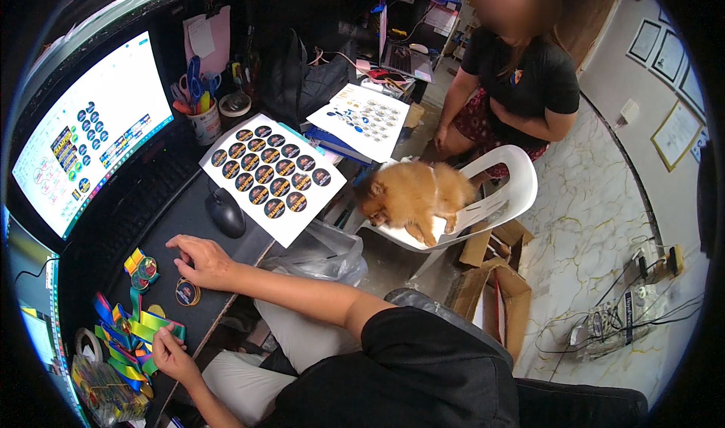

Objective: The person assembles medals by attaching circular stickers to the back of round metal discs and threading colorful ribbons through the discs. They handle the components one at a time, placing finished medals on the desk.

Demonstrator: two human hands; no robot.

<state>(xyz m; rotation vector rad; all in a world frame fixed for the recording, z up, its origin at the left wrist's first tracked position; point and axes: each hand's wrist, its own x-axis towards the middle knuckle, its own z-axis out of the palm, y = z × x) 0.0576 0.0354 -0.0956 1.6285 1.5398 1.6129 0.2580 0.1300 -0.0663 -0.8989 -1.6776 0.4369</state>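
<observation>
My right hand (202, 263) hovers over the dark desk, fingers stretched out and nothing in them. Just below its wrist lies a small stack of round dark stickers or discs with gold edges (187, 292). Closer to the lower edge, my left hand (174, 354) pinches a green medal ribbon (178, 331) at the edge of a heap of ribboned medals (124, 330) in blue, yellow, green and red. Another medal (143, 271) with a folded ribbon lies left of my right hand. Clear-wrapped medals (109, 390) are piled at the lower left.
A black mouse (225, 212) and a printed sheet of round labels (264, 167) lie beyond my right hand. A monitor (91, 137) and a keyboard (140, 205) stand left. A small brown dog (415, 195) rests on a white chair (513, 175); a person (521, 81) sits behind it.
</observation>
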